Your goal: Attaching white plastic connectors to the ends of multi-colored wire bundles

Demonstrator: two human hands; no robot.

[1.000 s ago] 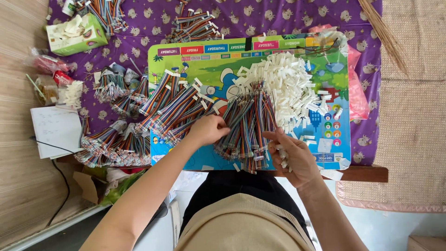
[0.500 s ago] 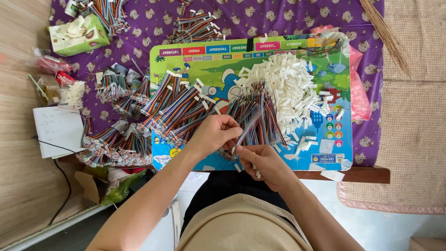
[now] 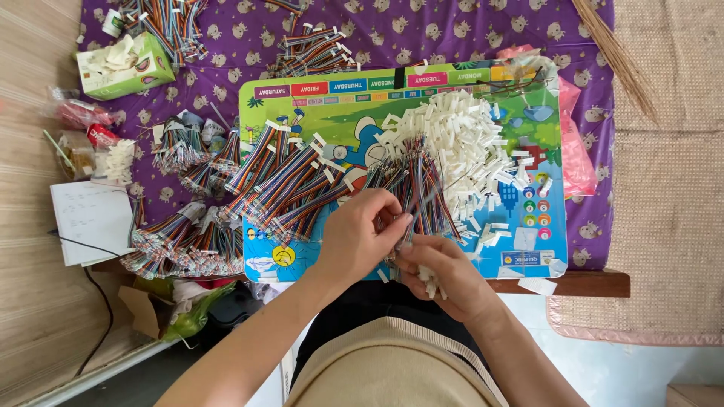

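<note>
head view, looking straight down. nearest the camera: beige top and two bare forearms reaching to the near edge of a low table.

right hand [image 3: 441,273]: curled shut, small white plastic connector housings [image 3: 428,280] cupped in the palm, fingertips pinching the near ends of loose multicoloured wires. left hand [image 3: 360,235]: just beside it, touching, thumb and fingers closed on the same wire ends at the point where the two hands meet.

loose wire bundle [image 3: 422,192]: fans out from the hands away from the person, lying on a colourful cartoon board [image 3: 317,113] that covers the middle of the table. its far ends run into a heap of white connector housings [image 3: 460,139] on the right half of the board. a few stray housings lie near the board's right near corner.

left of the hands: finished rainbow ribbon cables with white end plugs [image 3: 290,181], stacked across the board's left edge. more bundles [image 3: 181,241] further left on the purple patterned cloth [image 3: 377,30].

far left: white paper sheet [image 3: 90,220], green tissue box [image 3: 124,64]. far edge: more ribbon cables [image 3: 313,45]. right: pink plastic bag [image 3: 575,147], woven mat [image 3: 667,173], broom bristles [image 3: 615,53].
</note>
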